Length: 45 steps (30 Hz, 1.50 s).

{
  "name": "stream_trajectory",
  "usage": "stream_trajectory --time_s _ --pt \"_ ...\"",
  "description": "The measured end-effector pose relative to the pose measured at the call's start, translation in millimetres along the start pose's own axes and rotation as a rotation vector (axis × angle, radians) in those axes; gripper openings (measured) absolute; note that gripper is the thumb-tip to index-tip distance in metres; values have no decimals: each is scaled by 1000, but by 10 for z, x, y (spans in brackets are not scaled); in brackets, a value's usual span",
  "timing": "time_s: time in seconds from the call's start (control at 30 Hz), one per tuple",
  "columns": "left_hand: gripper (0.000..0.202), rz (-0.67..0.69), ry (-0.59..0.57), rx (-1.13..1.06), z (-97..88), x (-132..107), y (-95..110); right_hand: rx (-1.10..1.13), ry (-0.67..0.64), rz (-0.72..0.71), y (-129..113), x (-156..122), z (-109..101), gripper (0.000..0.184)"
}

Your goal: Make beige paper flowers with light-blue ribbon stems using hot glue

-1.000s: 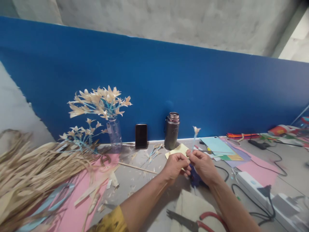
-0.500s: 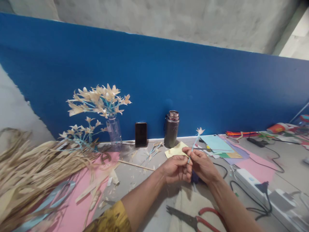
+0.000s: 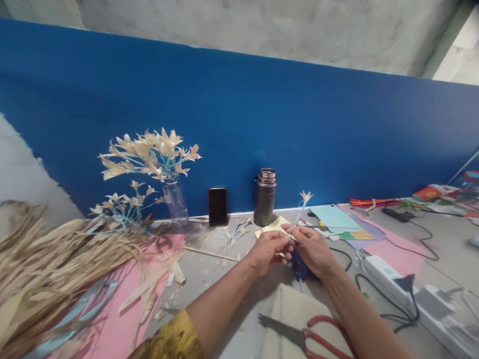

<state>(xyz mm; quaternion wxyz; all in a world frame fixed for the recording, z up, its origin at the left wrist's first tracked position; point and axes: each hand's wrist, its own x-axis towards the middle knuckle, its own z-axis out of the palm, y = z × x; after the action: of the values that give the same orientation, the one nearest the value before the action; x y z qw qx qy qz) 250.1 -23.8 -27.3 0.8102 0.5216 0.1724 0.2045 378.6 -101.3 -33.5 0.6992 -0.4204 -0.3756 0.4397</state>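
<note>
A small artificial flower [image 3: 306,196] with pale pointed petals stands upright on a thin light-blue stem between my hands. My left hand [image 3: 272,249] pinches the lower part of the stem between thumb and fingers. Touching it from the right, my right hand [image 3: 307,245] grips the stem slightly higher up. A dark blue object [image 3: 299,265] is partly hidden below my hands. Nearer to me, red-handled scissors [image 3: 303,336] lie on a folded cream cloth [image 3: 286,304]. A yellow paper [image 3: 270,227] lies just behind my left hand.
Similar flowers [image 3: 153,149] fill a clear bottle [image 3: 175,204] at the left, beside heaped dry husks [image 3: 67,254] on pink paper [image 3: 125,309]. A phone [image 3: 217,207] and an open flask [image 3: 265,197] stand against the blue partition [image 3: 224,114]. A power strip [image 3: 396,286] with cables lies right.
Both hands have risen a little, and the flower has shifted slightly left and up, its head now more upright. The fingers still hold the stem. The camera view has moved slightly.
</note>
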Motion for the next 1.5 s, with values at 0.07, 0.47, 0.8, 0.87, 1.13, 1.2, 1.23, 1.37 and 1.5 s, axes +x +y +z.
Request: stream_trajectory --time_s 0.07,0.47,0.8,0.87,1.13,1.2,1.23,1.37,1.5 --pt "42 7 -12 21 13 -9 -17 -16 2 -4 -9 -17 14 24" --pt "32 283 134 109 134 -9 -71 41 -34 27 -4 -2 41 34" --pt "25 334 271 146 270 32 -38 100 7 -16 -2 -17 41 25" --pt "20 256 267 175 273 -1 -43 97 63 -15 -17 -1 13 25" --pt "6 -152 -5 745 209 -935 -110 -27 407 -142 -58 96 -119 39" --pt "16 -56 31 786 211 -1153 -89 -50 398 -131 2 100 -116 37" --pt "24 -22 66 761 205 -1227 -89 -66 383 -129 34 98 -104 36" --pt "49 96 253 607 81 -1309 -212 -128 296 -139 105 74 -16 35" --pt "57 209 489 509 -191 -1220 -375 -182 194 -136 74 33 81 37"
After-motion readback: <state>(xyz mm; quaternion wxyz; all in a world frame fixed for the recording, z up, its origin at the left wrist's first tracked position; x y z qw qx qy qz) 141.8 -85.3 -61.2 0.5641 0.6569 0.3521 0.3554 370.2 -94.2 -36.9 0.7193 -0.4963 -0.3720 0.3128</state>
